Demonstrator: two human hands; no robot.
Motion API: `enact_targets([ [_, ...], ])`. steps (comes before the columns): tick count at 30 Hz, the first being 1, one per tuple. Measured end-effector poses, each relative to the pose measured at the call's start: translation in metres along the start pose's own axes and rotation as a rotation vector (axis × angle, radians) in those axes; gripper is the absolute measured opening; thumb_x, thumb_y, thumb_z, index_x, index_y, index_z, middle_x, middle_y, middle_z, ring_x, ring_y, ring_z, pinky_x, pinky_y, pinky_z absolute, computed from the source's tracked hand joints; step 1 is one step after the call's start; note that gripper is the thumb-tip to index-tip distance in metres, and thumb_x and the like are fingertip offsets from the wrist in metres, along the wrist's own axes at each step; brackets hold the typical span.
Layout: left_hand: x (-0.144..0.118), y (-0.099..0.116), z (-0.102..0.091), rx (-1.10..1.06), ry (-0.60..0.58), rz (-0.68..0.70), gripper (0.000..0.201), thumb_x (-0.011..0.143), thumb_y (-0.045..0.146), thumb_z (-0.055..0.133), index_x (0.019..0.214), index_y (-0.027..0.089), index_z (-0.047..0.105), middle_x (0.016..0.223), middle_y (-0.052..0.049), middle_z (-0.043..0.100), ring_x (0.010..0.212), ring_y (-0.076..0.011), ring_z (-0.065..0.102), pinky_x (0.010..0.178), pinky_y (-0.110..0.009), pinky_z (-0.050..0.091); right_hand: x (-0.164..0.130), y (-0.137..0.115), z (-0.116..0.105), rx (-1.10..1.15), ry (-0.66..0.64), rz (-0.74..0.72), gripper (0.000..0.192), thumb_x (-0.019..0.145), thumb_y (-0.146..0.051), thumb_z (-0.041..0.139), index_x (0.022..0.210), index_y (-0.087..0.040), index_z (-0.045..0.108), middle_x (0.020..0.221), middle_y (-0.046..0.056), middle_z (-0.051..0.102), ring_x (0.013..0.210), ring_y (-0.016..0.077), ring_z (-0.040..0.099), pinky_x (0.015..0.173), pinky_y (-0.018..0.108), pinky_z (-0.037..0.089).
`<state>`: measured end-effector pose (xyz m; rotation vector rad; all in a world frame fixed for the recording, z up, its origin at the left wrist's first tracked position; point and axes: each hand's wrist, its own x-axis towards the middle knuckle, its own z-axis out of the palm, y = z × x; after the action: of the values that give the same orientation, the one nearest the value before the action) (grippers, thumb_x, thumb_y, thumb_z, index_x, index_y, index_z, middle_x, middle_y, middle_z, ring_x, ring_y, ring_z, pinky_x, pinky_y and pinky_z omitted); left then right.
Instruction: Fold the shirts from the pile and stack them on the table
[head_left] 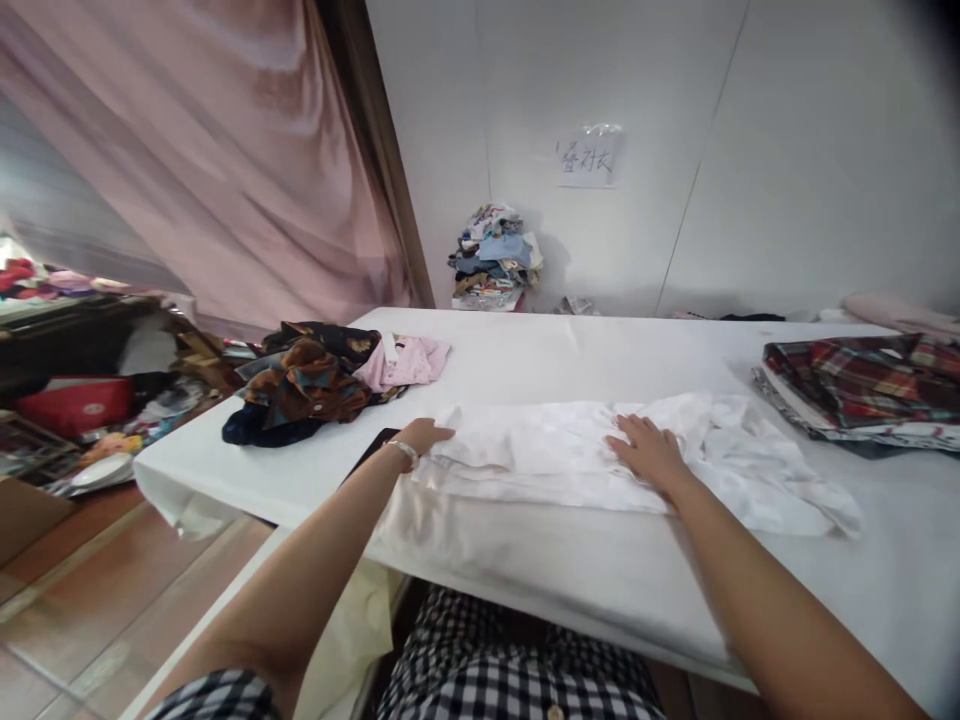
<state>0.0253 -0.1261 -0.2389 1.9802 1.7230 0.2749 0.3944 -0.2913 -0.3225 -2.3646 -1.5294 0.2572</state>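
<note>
A white shirt [540, 445] lies stretched lengthwise across the white-covered table, its left part narrow and fairly flat, its right part loose and wrinkled. At its left end, my left hand [425, 436] has its fingers closed on the cloth edge; a bracelet is on that wrist. My right hand [646, 452] rests on top of the shirt right of its middle, palm down with fingers spread. Partly hidden behind my left wrist is a dark flat object [371, 452], whose kind I cannot make out.
Crumpled clothes [311, 380], brown, dark and pink, lie on the table's left. Folded plaid shirts [862, 385] are stacked at the right. A clothes pile [495, 255] stands by the wall below a paper sign [589, 157]. A pink curtain [277, 160] hangs at the left.
</note>
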Motion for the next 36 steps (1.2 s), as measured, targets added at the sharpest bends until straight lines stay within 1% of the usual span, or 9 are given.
enact_targets([
  [6, -0.005, 0.076, -0.015, -0.192, -0.179, 0.141, 0.037, 0.078, 0.041, 0.068, 0.098, 0.011, 0.068, 0.089, -0.011, 0.074, 0.073, -0.0216, 0.068, 0.063, -0.029, 0.048, 0.002, 0.009, -0.007, 0.435, 0.226, 0.058, 0.053, 0.087, -0.050, 0.049, 0.133, -0.025, 0.060, 0.143, 0.008, 0.055, 0.134, 0.0288, 0.047, 0.112, 0.048, 0.036],
  [10, -0.016, 0.146, 0.029, -0.269, -0.279, 0.266, 0.038, 0.081, 0.039, 0.067, 0.102, 0.006, 0.066, 0.093, -0.013, 0.073, 0.071, -0.0148, 0.065, 0.062, -0.025, 0.047, 0.000, 0.014, -0.008, 0.612, 0.301, 0.104, 0.054, 0.083, -0.050, 0.054, 0.129, -0.022, 0.063, 0.136, 0.010, 0.061, 0.119, 0.0283, 0.060, 0.105, 0.045, 0.044],
  [13, -0.025, 0.174, 0.065, -0.322, -0.332, 0.316, 0.041, 0.087, 0.046, 0.059, 0.108, 0.011, 0.066, 0.098, -0.012, 0.073, 0.068, -0.0140, 0.066, 0.061, -0.025, 0.051, 0.000, 0.018, -0.009, 0.693, 0.328, 0.122, 0.051, 0.080, -0.047, 0.058, 0.122, -0.020, 0.067, 0.128, 0.010, 0.067, 0.114, 0.0271, 0.063, 0.104, 0.045, 0.045],
  [18, -0.020, 0.139, 0.074, -0.274, -0.136, 0.260, 0.035, 0.091, 0.040, 0.052, 0.116, 0.017, 0.061, 0.119, -0.013, 0.068, 0.093, -0.0200, 0.068, 0.070, -0.027, 0.052, -0.003, 0.018, -0.019, 0.715, 0.381, 0.146, 0.045, 0.081, -0.043, 0.055, 0.117, -0.021, 0.069, 0.125, 0.009, 0.068, 0.107, 0.0257, 0.065, 0.103, 0.045, 0.046],
  [23, -0.012, 0.086, 0.073, -0.139, -0.175, 0.073, 0.044, 0.086, 0.047, 0.055, 0.111, 0.012, 0.062, 0.082, -0.012, 0.073, 0.070, -0.0247, 0.069, 0.059, -0.033, 0.051, -0.012, -0.004, -0.025, 0.567, 0.369, -0.034, 0.049, 0.088, -0.042, 0.046, 0.128, -0.020, 0.063, 0.137, 0.009, 0.060, 0.126, 0.0269, 0.055, 0.106, 0.043, 0.044],
  [27, -0.015, 0.086, 0.091, -0.148, -0.249, 0.074, 0.035, 0.081, 0.049, 0.060, 0.090, 0.015, 0.064, 0.082, -0.011, 0.073, 0.066, -0.0221, 0.068, 0.054, -0.029, 0.049, -0.023, -0.035, -0.016, 0.261, 0.078, -0.318, 0.056, 0.090, -0.042, 0.051, 0.143, -0.023, 0.050, 0.155, 0.007, 0.040, 0.146, 0.0275, 0.028, 0.118, 0.047, 0.024],
  [30, -0.016, 0.097, 0.100, -0.156, -0.210, 0.111, 0.023, 0.078, 0.037, 0.065, 0.087, 0.016, 0.062, 0.092, -0.011, 0.073, 0.078, -0.0215, 0.069, 0.058, -0.026, 0.049, -0.030, -0.050, -0.009, 0.069, -0.173, -0.406, 0.058, 0.090, -0.045, 0.054, 0.144, -0.026, 0.047, 0.158, 0.008, 0.033, 0.148, 0.0286, 0.022, 0.120, 0.051, 0.015],
  [32, -0.015, 0.101, 0.097, -0.158, -0.174, 0.143, 0.015, 0.077, 0.029, 0.064, 0.085, 0.017, 0.061, 0.092, -0.010, 0.073, 0.084, -0.0215, 0.069, 0.062, -0.025, 0.048, -0.032, -0.052, -0.010, 0.058, -0.180, -0.423, 0.054, 0.093, -0.045, 0.051, 0.143, -0.026, 0.048, 0.158, 0.008, 0.035, 0.148, 0.0267, 0.025, 0.120, 0.050, 0.014],
  [36, -0.006, 0.086, 0.065, -0.154, -0.104, 0.197, 0.011, 0.076, 0.026, 0.060, 0.084, 0.017, 0.061, 0.086, -0.007, 0.070, 0.084, -0.0225, 0.067, 0.065, -0.027, 0.047, -0.034, -0.044, -0.018, 0.128, 0.009, -0.381, 0.047, 0.096, -0.041, 0.045, 0.140, -0.025, 0.052, 0.149, 0.007, 0.048, 0.143, 0.0228, 0.034, 0.121, 0.046, 0.012],
])
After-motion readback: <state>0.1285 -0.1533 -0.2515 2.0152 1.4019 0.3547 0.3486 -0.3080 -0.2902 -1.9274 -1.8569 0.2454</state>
